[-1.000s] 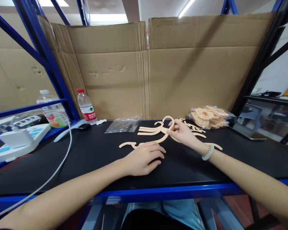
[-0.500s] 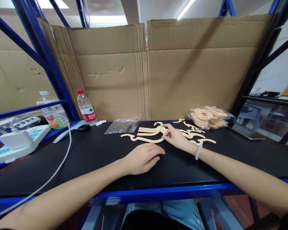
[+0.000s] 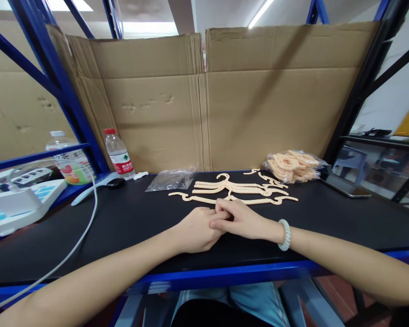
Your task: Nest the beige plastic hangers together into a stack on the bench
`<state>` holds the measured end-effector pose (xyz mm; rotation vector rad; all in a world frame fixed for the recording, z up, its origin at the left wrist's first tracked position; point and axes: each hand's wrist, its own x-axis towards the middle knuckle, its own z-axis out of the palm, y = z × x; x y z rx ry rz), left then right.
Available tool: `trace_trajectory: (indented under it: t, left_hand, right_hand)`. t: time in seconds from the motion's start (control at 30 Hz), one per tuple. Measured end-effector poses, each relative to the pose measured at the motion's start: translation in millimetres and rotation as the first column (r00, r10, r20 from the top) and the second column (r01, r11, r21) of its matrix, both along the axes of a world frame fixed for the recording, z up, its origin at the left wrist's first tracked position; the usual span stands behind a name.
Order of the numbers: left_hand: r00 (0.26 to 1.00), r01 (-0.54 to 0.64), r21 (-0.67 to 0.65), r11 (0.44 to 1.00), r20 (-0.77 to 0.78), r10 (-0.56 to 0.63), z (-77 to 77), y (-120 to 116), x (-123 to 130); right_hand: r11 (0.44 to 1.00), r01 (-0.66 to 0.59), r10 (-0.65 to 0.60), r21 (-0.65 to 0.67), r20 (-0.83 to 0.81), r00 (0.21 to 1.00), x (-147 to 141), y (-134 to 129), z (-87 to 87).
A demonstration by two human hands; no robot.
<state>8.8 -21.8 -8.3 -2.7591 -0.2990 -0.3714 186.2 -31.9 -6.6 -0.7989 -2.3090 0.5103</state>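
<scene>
Here's the counter (image 3: 139, 218), black and wide, and longest across it lies the front hanger (image 3: 204, 200), flat, running roughly parallel to the front edge. It looks like light, stiff plastic, smooth enough to skid a little, and those slim ends seem the likeliest part to snap. Your best hold looks to be the middle, at the neck. Right behind it, toward the back edge, sits the hanger stack (image 3: 227, 185), bars nested close, so a careless pinch there may catch several. Over near the back right corner, the bagged hangers (image 3: 293, 166) look springier in bulk, the film slick.

And now you, clasped between hanger and front edge! Your left hand (image 3: 199, 229) curls closed, your right hand (image 3: 247, 220) folds over its fingers; no object shows in either, though the inside of that clasp is hidden. The front hanger lies just beyond your knuckles, on the back-edge side; you can't tell whether the right hand brushes its middle. Smallest of all, the stack's hook (image 3: 223, 175) curls up top, an easy finger-hold.
</scene>
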Motion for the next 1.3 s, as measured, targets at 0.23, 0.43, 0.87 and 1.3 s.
trace_trajectory:
  t: [0.23, 0.43, 0.87, 1.3]
  left_hand:
    - [0.998, 0.060, 0.044, 0.997, 0.027, -0.061, -1.8, -1, -3]
    - [0.996, 0.038, -0.049, 0.998, 0.086, -0.034, -4.4, 2, -2]
    - [0.999, 0.022, -0.186, 0.982, 0.036, -0.016, 3.8, 1, -6]
    - [0.996, 0.058, -0.322, 0.945, 0.089, -0.031, 4.3, 4, -7]
  right_hand:
    - [0.985, -0.156, 0.146, 0.080, 0.113, 0.983, 2, -5, 6.8]
    - [0.966, -0.116, 0.023, 0.233, 0.368, 0.929, 9, -1, 8.5]
    - [0.974, -0.200, 0.222, -0.107, 0.254, 0.941, 60, 48, 33.6]
    - [0.582, 0.769, -0.721, 0.263, 0.605, 0.339, 159, 124, 3.3]
